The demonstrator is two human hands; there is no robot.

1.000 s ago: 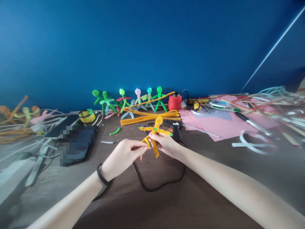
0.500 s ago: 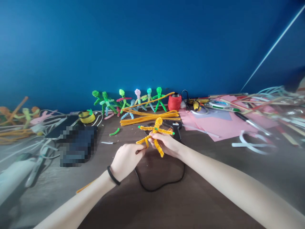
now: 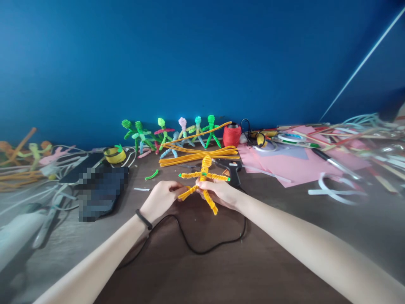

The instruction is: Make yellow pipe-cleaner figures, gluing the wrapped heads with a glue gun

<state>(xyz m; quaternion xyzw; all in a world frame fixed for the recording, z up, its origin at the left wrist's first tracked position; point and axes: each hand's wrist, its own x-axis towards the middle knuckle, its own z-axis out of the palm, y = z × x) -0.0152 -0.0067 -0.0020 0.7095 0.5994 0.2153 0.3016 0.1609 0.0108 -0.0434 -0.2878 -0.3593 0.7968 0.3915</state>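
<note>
Nudged left since earlier, the yellow doll (image 3: 203, 178) is just below frame centre, my right hand (image 3: 221, 192) gripping it, my left hand (image 3: 163, 196) at its seemingly half-wound leg (image 3: 189, 192), hold unclear, while head (image 3: 206, 161), arms (image 3: 217, 176) and other leg (image 3: 210, 202) look wound.

The figure (image 3: 206, 164) partly hides the left hand (image 3: 160, 197) at its fingertips and the glue gun (image 3: 234, 169). Small figures (image 3: 34, 155) at left and sticks (image 3: 386, 183) at right blur. Picture edges crop both forearms (image 3: 303, 234).
</note>
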